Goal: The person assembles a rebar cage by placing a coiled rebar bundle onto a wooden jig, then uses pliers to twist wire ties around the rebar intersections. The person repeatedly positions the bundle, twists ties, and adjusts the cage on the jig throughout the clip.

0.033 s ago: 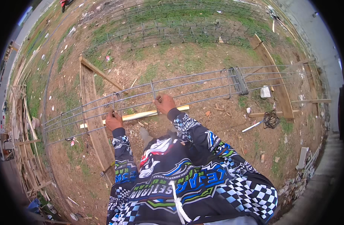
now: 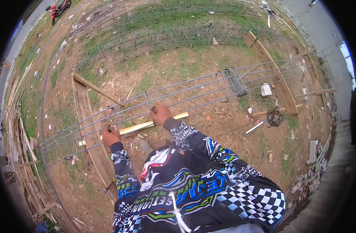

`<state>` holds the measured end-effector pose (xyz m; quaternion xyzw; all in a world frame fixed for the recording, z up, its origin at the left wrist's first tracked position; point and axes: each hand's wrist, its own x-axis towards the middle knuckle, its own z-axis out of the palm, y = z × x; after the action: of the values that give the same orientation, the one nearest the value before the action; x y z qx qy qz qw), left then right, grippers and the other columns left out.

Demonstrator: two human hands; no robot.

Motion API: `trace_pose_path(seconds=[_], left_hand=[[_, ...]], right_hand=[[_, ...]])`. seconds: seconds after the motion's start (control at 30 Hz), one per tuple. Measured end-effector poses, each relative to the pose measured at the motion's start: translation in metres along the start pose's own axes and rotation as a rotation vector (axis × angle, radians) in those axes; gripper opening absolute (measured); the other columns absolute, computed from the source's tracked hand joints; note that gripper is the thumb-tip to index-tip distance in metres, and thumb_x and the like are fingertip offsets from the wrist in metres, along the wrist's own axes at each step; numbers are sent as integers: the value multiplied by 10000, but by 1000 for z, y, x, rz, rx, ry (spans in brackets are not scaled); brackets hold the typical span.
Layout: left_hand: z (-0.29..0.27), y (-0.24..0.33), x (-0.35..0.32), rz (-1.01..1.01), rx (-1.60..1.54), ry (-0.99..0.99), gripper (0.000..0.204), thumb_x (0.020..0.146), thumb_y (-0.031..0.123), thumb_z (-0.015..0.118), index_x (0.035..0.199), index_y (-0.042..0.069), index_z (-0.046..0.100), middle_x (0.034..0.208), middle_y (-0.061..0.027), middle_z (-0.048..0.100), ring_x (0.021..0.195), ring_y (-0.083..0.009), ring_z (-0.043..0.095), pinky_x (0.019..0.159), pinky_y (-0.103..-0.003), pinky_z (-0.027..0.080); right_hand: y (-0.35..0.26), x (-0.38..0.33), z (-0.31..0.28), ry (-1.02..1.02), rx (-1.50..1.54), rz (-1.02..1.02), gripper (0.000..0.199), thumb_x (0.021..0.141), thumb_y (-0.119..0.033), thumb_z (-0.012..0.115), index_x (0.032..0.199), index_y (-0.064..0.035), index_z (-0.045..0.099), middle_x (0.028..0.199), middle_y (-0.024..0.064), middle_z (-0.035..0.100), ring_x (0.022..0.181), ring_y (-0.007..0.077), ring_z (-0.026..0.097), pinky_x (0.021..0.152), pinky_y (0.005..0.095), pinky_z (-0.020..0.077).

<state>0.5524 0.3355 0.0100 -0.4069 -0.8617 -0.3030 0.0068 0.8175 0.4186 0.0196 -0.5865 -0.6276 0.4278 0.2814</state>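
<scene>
A long cage of steel rebar (image 2: 188, 87) stretches across in front of me, its lengthwise bars held by square stirrups. My left hand (image 2: 111, 136) is closed at the lower end of one stirrup (image 2: 115, 118), by the near bar. A little to the right, my right hand (image 2: 160, 113) has its fingers pinched round the lower part of another stirrup (image 2: 147, 100). The fingertips of both hands are partly hidden. Farther right, a bunch of stirrups (image 2: 236, 82) hangs together on the bars.
Wooden trestles hold up the cage: a left plank (image 2: 88, 128) and a right plank (image 2: 277, 73). A pale wood strip (image 2: 133, 129) lies beneath my hands. Coiled tie wire (image 2: 275, 117) and a white block (image 2: 266, 89) are at right. More rebar cages (image 2: 154, 33) lie beyond on grass.
The whole view has shifted and tilted slightly, so the cage sits a little farther left. Both hands stay at the same two stirrups.
</scene>
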Motion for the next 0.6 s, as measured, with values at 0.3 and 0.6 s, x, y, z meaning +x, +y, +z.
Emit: trace_pose_path(seconds=[0.3, 0.6], left_hand=[[8, -3, 6, 50, 126, 18, 252, 869, 225, 639, 1013, 49, 747, 929, -194, 709, 838, -347, 671, 755, -434, 511], [-5, 0, 6, 19, 110, 15, 375, 868, 327, 657, 1106, 39, 697, 943, -157, 671, 872, -340, 634, 782, -455, 477]], right_hand=[[7, 7, 1, -5, -39, 3, 279, 800, -321, 687, 819, -45, 651, 771, 189, 663, 783, 393, 650, 696, 491, 500], [-20, -14, -34, 203, 54, -42, 364, 867, -384, 631, 904, -27, 573, 769, 186, 628, 753, 391, 629, 692, 488, 472]])
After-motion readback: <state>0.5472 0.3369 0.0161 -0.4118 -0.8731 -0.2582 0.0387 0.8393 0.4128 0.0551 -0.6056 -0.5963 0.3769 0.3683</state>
